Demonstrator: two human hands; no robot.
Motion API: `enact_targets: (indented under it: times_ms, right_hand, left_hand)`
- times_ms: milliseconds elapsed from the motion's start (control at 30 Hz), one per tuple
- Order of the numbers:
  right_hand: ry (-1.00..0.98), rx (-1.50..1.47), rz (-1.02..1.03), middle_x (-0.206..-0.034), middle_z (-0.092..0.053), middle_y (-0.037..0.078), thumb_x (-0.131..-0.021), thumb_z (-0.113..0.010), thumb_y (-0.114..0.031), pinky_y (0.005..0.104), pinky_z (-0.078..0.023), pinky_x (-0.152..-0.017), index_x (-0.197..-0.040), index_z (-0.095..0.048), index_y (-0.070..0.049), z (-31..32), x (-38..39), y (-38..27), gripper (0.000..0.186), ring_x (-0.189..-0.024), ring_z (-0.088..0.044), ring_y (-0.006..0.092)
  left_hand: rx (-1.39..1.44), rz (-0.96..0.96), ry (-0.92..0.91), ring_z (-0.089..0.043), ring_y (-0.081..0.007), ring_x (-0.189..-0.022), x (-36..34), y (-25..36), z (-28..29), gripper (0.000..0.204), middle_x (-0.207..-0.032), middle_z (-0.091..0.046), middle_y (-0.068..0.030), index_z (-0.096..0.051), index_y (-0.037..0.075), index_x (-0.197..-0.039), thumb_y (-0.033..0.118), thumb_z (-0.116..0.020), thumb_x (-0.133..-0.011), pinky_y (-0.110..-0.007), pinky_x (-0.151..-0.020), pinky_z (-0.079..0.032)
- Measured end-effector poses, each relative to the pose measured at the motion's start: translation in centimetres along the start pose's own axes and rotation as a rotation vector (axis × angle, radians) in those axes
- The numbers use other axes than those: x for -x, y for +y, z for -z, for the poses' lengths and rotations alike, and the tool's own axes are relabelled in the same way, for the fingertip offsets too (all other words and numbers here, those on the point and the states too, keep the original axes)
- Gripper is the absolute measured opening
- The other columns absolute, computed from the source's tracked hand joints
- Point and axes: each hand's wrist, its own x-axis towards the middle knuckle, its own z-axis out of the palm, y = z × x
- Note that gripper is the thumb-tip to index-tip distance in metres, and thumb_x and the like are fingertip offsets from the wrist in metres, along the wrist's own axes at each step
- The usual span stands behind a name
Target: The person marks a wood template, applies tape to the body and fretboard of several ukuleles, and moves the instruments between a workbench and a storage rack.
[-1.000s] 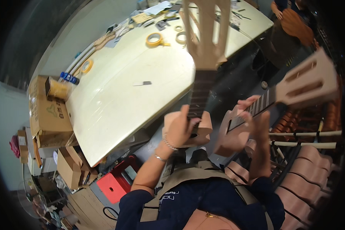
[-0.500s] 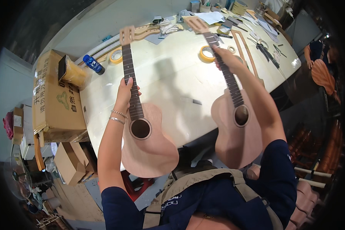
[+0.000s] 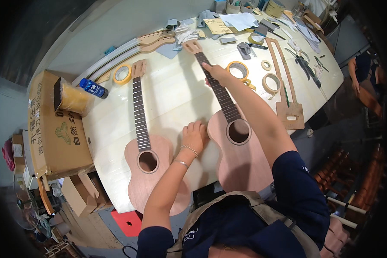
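My right hand is wrapped round the upper neck of an unfinished ukulele with a pale body, dark fretboard and slotted headstock. This ukulele slants over the table, its lower end close to my body. My left hand is by the left edge of its body, fingers slightly bent and apart; whether they touch the wood I cannot tell. A second ukulele, much the same, lies face up on the table to the left, no hand on it. My left forearm crosses above its body.
The pale worktable bears yellow tape, more tape rolls, a blue bottle and a wooden template. Sandpaper and tools lie along the back. A large cardboard box stands left. Another person is at far right.
The left ukulele has come down onto the table and my left hand has let go of it, moving right. The right ukulele has moved left, with my right hand on its neck.
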Motion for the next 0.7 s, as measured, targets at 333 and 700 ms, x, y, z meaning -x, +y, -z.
enact_targets:
  times_ms: [333,700]
  right_hand:
    - [0.332,0.686,0.537,-0.088,-0.063,0.023,-0.094,-0.040,-0.043,0.0483,-0.047,-0.076,-0.084,-0.063,0.004,7.4,3.1,1.0,0.053,-0.089,-0.059,0.0403]
    - [0.477,0.833,0.291,-0.084,-0.065,0.013,-0.086,-0.049,-0.018,0.0379,-0.050,-0.070,-0.107,-0.064,-0.004,33.5,12.1,14.5,0.029,-0.075,-0.063,0.0301]
  left_hand:
    - [-0.532,0.625,-0.133,-0.049,-0.0299,-0.102,0.3,-1.6,1.1,0.042,-0.109,-0.050,-0.0140,-0.054,-0.001,-0.104,0.037,-0.056,-0.087,-0.041,-0.087,-0.042]
    - [0.488,0.445,-0.004,-0.039,-0.0364,-0.126,6.3,15.8,2.0,0.069,-0.138,-0.036,-0.0250,-0.030,-0.006,-0.137,0.024,-0.063,-0.084,-0.040,-0.104,-0.031]
